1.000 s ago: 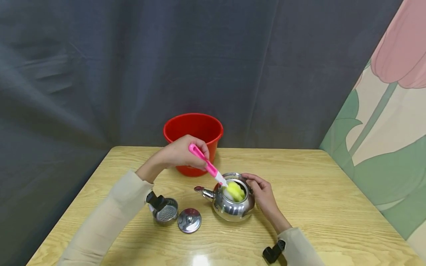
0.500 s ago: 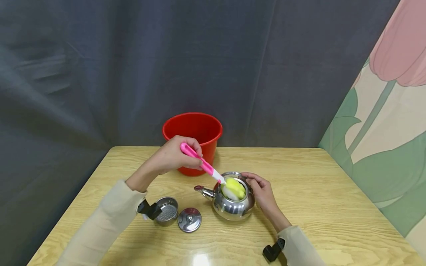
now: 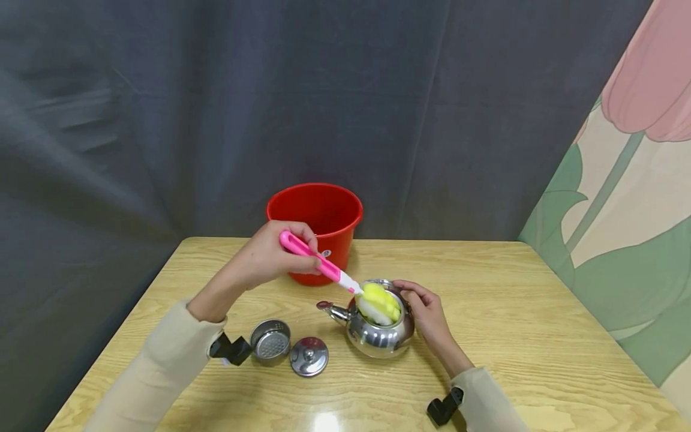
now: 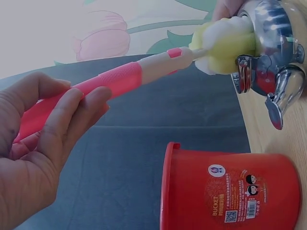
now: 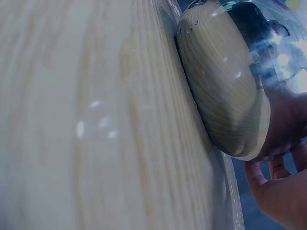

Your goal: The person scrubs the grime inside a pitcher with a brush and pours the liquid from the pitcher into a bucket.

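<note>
Grasping pink-handled sponge brush (image 3: 336, 274) in left hand (image 3: 270, 257), with yellow-white sponge head (image 3: 378, 303) partly inside metal teapot (image 3: 378, 342); holding teapot side with bent fingers of right hand (image 3: 430, 313).

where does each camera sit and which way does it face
Head: on the head, facing forward and down at the table, teapot, scrubber and bucket; left hand, right hand and sleeves show.
Left wrist: on that wrist, looking along the scrubber to the teapot, bucket at lower right; left-hand fingers and a sliver of the right hand show.
Right wrist: on that wrist, looking across the table at the teapot's side; right-hand fingers show at lower right.
Shared: head and left wrist both show scrubber and bucket.
</note>
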Demonstrator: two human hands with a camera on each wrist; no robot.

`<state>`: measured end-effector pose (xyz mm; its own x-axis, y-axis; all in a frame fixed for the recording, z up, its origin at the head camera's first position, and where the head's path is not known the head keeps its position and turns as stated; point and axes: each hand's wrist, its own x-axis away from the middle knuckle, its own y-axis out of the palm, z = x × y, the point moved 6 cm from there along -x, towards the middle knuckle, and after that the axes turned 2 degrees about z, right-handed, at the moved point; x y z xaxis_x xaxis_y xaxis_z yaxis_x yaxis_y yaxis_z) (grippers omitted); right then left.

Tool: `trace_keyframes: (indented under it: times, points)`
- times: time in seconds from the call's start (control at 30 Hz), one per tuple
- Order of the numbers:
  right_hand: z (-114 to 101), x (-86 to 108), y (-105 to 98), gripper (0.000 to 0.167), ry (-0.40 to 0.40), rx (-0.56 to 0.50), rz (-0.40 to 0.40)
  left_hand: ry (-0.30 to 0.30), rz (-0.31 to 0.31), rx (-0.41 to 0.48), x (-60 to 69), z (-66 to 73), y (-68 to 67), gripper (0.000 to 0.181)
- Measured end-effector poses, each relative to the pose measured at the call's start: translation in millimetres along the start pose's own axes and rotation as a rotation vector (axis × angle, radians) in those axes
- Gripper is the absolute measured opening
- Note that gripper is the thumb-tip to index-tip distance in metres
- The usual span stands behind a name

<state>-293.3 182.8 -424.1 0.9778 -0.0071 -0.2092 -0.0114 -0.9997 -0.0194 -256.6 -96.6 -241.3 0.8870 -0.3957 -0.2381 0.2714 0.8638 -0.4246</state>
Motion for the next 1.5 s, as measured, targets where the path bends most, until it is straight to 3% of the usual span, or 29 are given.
trace_keyframes:
  times: [0.27, 0.67, 0.8, 1.17, 1.5]
  points:
    - [1, -0.5, 0, 0.029, -0.012, 0.012, 0.0, 0.031, 0.034, -0.023, 9.6, 7.0, -1.6, 0.015]
    - [-1, -0.2, -1, 0.03, -0.009, 0.025, 0.016, -0.004, 0.116, -0.033, 19.4, 8.3, -15.1, 0.015]
    - [0, 0.5, -1, 0.03, -0.006, 0.024, 0.014, -0.002, 0.111, -0.056, 20.9, 10.5, -16.9, 0.016]
    - [0, 0.2, 1, 0.029, -0.027, 0.008, 0.023, 0.071, 0.068, -0.156, 25.6, 29.6, -12.3, 0.017]
    - [-1, 1.0, 3, 0.03, -0.022, 0.0, 0.027, 0.066, 0.076, -0.193, 27.1, 34.4, -16.6, 0.017]
